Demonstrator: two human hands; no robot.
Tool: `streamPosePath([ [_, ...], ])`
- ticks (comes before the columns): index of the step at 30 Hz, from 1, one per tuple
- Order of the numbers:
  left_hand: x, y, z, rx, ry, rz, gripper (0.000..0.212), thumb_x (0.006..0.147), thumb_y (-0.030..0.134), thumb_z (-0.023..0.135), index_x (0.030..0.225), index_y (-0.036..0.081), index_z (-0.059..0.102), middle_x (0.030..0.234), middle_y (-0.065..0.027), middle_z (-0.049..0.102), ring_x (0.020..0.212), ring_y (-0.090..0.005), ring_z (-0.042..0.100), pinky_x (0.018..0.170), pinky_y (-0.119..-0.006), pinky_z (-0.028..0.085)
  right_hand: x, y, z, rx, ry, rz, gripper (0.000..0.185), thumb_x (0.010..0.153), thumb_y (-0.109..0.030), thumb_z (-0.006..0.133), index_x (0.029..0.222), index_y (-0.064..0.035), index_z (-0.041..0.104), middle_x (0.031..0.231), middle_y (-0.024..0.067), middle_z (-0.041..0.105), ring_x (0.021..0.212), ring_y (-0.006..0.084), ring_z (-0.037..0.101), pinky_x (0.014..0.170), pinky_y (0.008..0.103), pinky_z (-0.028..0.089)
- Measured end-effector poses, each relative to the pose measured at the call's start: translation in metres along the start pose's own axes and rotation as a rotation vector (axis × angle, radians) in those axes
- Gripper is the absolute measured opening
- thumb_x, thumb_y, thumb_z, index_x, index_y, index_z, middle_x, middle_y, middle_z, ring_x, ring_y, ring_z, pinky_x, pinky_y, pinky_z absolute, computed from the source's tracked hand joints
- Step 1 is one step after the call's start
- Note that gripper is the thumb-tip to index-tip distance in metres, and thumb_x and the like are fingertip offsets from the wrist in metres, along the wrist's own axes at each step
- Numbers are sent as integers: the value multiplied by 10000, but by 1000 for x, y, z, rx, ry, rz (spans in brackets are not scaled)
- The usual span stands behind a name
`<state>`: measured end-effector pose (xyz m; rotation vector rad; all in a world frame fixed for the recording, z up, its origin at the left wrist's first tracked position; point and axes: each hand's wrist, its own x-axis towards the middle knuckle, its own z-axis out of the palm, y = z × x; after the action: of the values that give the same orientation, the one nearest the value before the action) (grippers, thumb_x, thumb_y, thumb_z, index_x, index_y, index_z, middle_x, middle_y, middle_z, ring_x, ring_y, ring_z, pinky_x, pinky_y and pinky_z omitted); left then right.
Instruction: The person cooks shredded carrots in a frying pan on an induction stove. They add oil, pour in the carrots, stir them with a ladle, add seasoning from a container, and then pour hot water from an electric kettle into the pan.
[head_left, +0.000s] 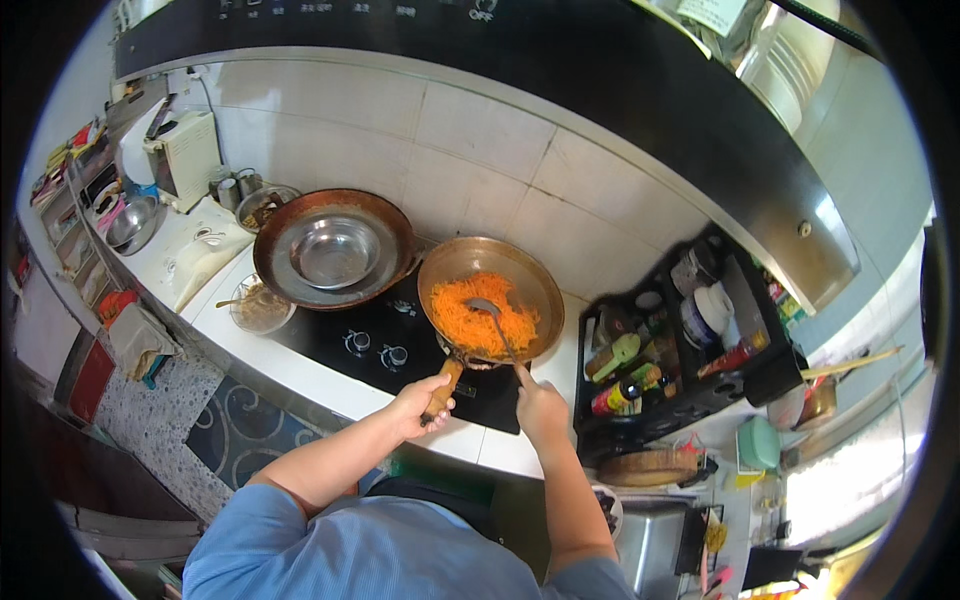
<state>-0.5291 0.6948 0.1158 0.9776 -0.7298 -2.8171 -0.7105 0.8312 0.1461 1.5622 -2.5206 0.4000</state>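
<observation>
My left hand (421, 407) grips the wooden handle (448, 380) of a wok (551, 300) that stands on the right side of the gas cooktop. Shredded carrot (457, 311) lies in this wok. With my right hand (541, 414) I hold a metal cooking spatula or ladle (504, 330), its head resting in the carrot. On the left side of the cooktop (330, 337) is a larger wok (274, 266) with a metal basin (334, 255) inside. A glass bowl (262, 319) of pale food with a spoon in it sits at the left of the cooktop.
A black rack (645, 420) of bottles and jars stands right of the wok. Beyond it are a round wooden chopping board (649, 468) and a sink (652, 547). The range hood (525, 52) hangs overhead. A plastic bag (202, 251) and a metal bowl (133, 221) lie on the left counter.
</observation>
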Motion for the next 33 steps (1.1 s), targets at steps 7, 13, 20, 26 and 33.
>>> streamPosePath([
  [7, -1, 3, 1, -51, 1, 29, 345, 830, 421, 521, 977, 111, 481, 728, -47, 544, 549, -124, 493, 447, -212, 418, -18, 34, 1, -95, 18, -1, 364, 792, -136, 518, 1153, -170, 560, 709, 135, 551, 594, 310, 569, 533, 400, 475],
  [13, -30, -8, 4, -204, 5, 118, 507, 839, 466, 494, 1128, 50, 461, 951, -160, 574, 716, -226, 576, 656, -304, 518, -26, 36, -19, -94, 53, -92, 369, 785, -126, 518, 1150, -156, 562, 647, 137, 546, 579, 305, 564, 530, 401, 469],
  [20, -57, -38, -65, -196, 347, 324, 407, 832, 428, 500, 1035, 78, 546, 1057, -45, 510, 999, -190, 469, 848, -360, 389, -4, 46, -6, -88, 171, -73, 383, 809, -138, 499, 1190, -151, 529, 644, 155, 528, 558, 305, 542, 515, 410, 450],
  [26, -120, -12, -101, -250, 483, 526, 285, 813, 314, 526, 990, 96, 566, 1009, -34, 525, 965, -174, 464, 859, -348, 364, 14, 48, 33, -142, 25, 30, 457, 801, -109, 488, 1254, -161, 447, 712, 176, 537, 637, 333, 565, 586, 415, 458],
  [33, -248, 101, -114, 5, 342, 1116, 268, 814, 251, 565, 1032, 96, 547, 1001, -9, 540, 943, -131, 485, 828, -311, 376, 16, -16, -17, -289, 572, -83, 302, 769, -302, 581, 915, -45, 641, 1009, 169, 584, 909, 324, 528, 924, 479, 306],
])
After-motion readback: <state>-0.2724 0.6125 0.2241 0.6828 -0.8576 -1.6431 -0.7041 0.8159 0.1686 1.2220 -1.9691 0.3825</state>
